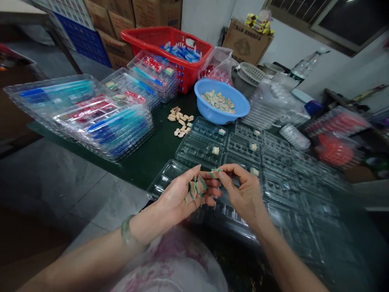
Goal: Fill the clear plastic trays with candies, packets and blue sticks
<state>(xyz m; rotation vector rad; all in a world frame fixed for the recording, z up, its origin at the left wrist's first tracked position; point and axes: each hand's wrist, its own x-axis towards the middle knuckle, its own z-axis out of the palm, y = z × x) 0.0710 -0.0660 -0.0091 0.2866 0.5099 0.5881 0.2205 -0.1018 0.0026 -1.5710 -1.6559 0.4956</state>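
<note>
Cupped palm up, my left hand (179,194) holds several small striped pieces (197,187) in pink, cream and green. My right hand (243,186) pinches one striped piece (215,173) between thumb and fingers, beside the left fingertips. Below and around the hands lie rows of clear plastic trays (194,152) with compartments. Single striped pieces (215,150) sit in some of these trays. A blue bowl (206,108) behind them holds many more such pieces.
Stacks of filled clear trays (121,134) with blue pens stand on the left of the green table (133,172). Peanuts (182,121) lie near the bowl. Behind are a red basket (188,75), a cardboard box (246,42), a bottle (306,65) and a can (294,137).
</note>
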